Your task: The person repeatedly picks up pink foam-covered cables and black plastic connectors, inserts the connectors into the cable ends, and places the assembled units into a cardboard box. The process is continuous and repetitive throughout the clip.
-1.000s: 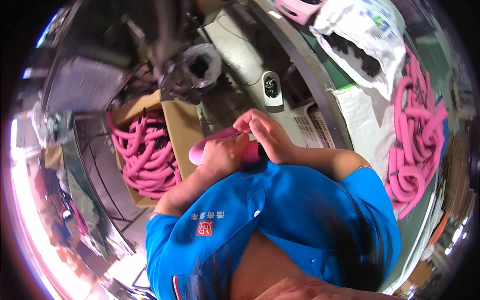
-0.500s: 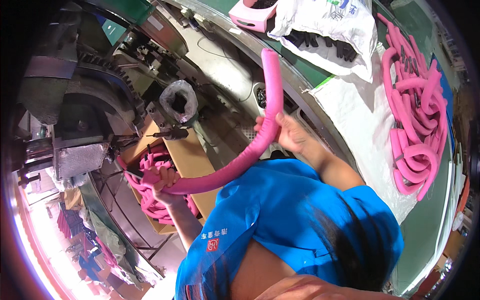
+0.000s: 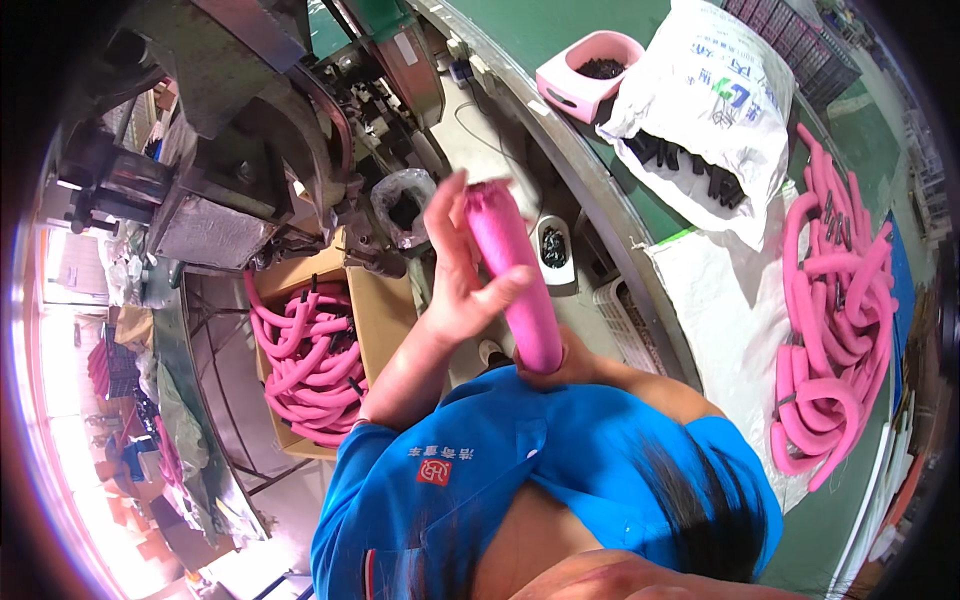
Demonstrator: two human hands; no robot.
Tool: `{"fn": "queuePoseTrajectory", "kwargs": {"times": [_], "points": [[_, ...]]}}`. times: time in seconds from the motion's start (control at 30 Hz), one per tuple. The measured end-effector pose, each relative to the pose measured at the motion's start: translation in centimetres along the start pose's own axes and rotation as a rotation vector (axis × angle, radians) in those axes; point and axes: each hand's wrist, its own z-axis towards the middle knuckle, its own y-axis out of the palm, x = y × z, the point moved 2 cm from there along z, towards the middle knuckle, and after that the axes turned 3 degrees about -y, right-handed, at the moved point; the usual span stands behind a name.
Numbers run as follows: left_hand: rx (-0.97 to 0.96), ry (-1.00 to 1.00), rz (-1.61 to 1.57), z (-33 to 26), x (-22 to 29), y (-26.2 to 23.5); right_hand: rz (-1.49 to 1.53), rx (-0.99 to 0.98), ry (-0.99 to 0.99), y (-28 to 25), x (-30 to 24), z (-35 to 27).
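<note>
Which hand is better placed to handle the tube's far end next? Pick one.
Probably the left hand: it is at the far end of the tube, its grip open. The right hand is wrapped around the tube near the shirt.

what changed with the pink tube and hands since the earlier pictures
The pink tube swung off the cardboard box, where it reached half a second ago, and now points away from the blue shirt. The left hand opened its grip and moved up beside the tube's far end; the right hand moved nearer the body, gripping the tube. The white bag and tube pile stayed put.
</note>
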Motion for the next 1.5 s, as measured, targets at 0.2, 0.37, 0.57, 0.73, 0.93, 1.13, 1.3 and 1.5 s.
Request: {"fn": "queuePoseTrajectory", "kwargs": {"times": [0.2,0.37,0.57,0.73,0.93,1.13,1.3,1.5], "points": [[0.105,0.035,0.245,-0.7,0.8,0.9,-0.081,0.065,-0.031,0.3,-0.1,-0.9],[0.088,0.046,0.039,-2.2,1.1,2.4,-0.09,-0.009,-0.008,0.8,4.8,-2.1],[-0.089,-0.337,-0.284,-5.6,1.3,2.8,0.332,0.188,0.098,3.1,0.5,0.8],[-0.284,-0.484,-0.379,-5.9,1.7,2.1,0.131,0.087,0.063,3.6,1.5,1.2],[0.012,-0.282,-0.391,-6.9,1.5,-1.3,-0.153,-0.306,-0.121,0.8,-3.1,3.9],[-0.15,-0.156,-0.075,-7.9,2.1,-0.6,-0.291,0.064,-0.64,-0.3,-13.9,5.3],[-0.146,-0.174,-0.145,-8.9,2.0,-0.6,-0.678,0.238,-0.802,2.1,-15.0,5.4],[-0.058,-0.208,-0.144,-9.8,1.7,-0.6,-0.603,0.373,-0.892,3.1,-13.5,6.0]]}}
